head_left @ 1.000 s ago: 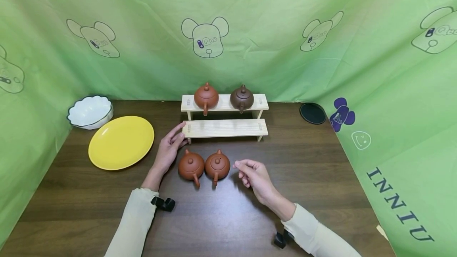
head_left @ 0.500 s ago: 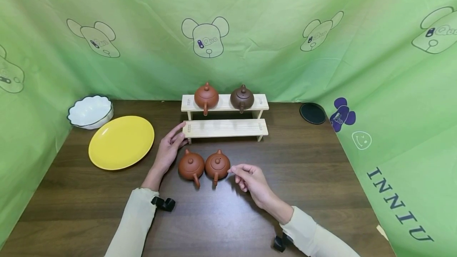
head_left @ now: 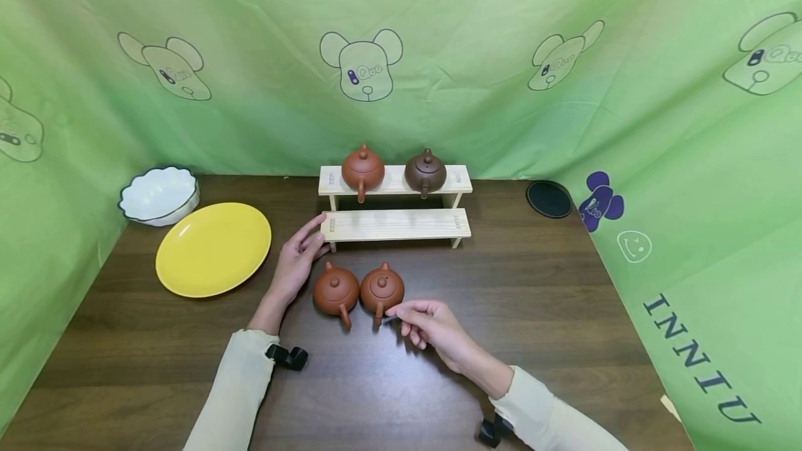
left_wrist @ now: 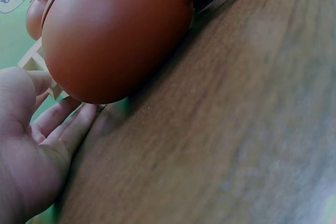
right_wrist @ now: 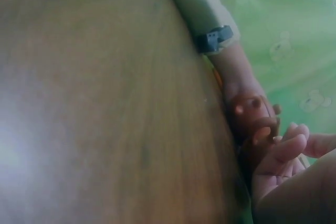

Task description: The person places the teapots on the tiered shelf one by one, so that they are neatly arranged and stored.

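Note:
Two reddish-brown clay teapots, a left one (head_left: 335, 289) and a right one (head_left: 381, 284), stand side by side on the table, handles toward me. Thumb and fingers of my left hand (head_left: 296, 264) grip the left end of the lower shelf of a pale wooden rack (head_left: 395, 225). My right hand (head_left: 435, 329) has its fingertips close beside the right teapot's handle, other fingers loosely curled; contact is unclear. In the left wrist view the left teapot (left_wrist: 115, 35) partly hides the rack. The right wrist view shows my right fingers (right_wrist: 286, 150) near the teapots.
On the rack's upper shelf sit a reddish-brown teapot (head_left: 362, 170) and a dark brown teapot (head_left: 425, 172). A yellow plate (head_left: 213, 250) and a white scalloped bowl (head_left: 159, 196) lie at left. A black round coaster (head_left: 548, 199) is at the back right. Green cloth (head_left: 250, 124) surrounds the table.
My right hand has moved left and toward me, from beside the right teapot's body to beside its handle. The left hand, rack and teapots have stayed put.

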`<state>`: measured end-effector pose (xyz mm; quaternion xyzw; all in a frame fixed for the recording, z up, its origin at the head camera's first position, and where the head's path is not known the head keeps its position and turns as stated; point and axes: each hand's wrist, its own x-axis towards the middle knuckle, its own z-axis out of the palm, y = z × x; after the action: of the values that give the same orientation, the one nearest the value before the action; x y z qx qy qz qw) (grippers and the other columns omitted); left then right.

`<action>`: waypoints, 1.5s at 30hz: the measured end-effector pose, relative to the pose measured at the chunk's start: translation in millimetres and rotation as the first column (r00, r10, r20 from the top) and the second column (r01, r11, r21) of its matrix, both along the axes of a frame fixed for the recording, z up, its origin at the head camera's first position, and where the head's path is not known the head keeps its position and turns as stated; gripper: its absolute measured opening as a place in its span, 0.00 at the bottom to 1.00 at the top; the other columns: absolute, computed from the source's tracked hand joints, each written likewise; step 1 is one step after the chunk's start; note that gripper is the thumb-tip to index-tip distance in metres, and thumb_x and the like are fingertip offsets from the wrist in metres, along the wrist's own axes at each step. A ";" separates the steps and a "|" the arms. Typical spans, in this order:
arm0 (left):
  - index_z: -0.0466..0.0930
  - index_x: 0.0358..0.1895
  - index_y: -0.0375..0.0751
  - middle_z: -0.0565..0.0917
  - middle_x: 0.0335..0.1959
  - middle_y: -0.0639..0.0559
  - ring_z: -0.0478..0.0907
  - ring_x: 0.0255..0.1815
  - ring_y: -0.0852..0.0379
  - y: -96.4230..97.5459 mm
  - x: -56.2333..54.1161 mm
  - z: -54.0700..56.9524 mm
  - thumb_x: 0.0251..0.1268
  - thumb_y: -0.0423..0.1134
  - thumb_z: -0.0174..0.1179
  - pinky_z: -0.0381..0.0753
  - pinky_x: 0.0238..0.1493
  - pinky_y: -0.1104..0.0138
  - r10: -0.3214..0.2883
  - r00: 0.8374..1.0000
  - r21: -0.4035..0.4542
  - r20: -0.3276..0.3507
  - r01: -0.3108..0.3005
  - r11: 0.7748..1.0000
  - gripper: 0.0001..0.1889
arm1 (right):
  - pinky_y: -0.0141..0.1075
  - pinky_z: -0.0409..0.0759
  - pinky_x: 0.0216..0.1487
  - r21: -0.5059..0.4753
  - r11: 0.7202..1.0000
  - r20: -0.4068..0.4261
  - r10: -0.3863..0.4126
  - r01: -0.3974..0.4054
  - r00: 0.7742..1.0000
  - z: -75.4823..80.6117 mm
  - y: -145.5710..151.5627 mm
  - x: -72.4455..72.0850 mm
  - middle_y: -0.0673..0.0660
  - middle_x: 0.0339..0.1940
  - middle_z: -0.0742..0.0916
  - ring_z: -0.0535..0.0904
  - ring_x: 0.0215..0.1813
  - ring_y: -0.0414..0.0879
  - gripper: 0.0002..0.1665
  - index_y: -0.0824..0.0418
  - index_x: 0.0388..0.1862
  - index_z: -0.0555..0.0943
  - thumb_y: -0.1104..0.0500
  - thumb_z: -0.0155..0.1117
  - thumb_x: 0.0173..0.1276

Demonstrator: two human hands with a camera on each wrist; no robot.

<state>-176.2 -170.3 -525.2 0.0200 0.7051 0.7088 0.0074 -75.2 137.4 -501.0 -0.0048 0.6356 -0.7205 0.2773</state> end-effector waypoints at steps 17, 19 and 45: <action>0.69 0.85 0.37 0.72 0.83 0.41 0.82 0.64 0.72 0.6 -2.6 -1.6 0.92 0.35 0.53 0.88 0.67 0.68 -0.008 0.999 0.041 -0.036 0.010 0.999 0.26 | 0.21 0.75 0.25 -0.103 0.995 0.110 0.027 -0.016 0.994 1.4 -8.8 7.3 0.47 0.31 0.87 0.74 0.25 0.33 0.24 0.79 0.69 0.81 0.64 0.65 0.83; 0.69 0.85 0.38 0.72 0.83 0.42 0.82 0.64 0.72 1.0 -2.9 -1.6 0.92 0.35 0.53 0.88 0.67 0.68 -0.007 0.999 0.040 -0.035 0.009 0.999 0.26 | 0.21 0.74 0.25 -0.113 0.994 0.120 0.025 -0.011 0.992 1.5 -9.8 8.2 0.48 0.31 0.88 0.74 0.26 0.33 0.22 0.77 0.68 0.82 0.64 0.65 0.83; 0.69 0.86 0.40 0.71 0.84 0.45 0.81 0.66 0.71 0.2 -2.3 -2.8 0.92 0.36 0.53 0.87 0.69 0.67 -0.012 1.000 0.027 -0.027 0.013 1.000 0.26 | 0.20 0.68 0.24 -0.169 0.985 0.197 -0.008 0.042 0.980 0.6 -24.4 13.7 0.45 0.30 0.88 0.71 0.24 0.32 0.16 0.66 0.60 0.90 0.57 0.64 0.86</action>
<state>-178.5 -170.1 -528.0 0.0340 0.6952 0.7180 0.0020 -61.5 113.0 -500.4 0.0501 0.5404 -0.7733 0.3277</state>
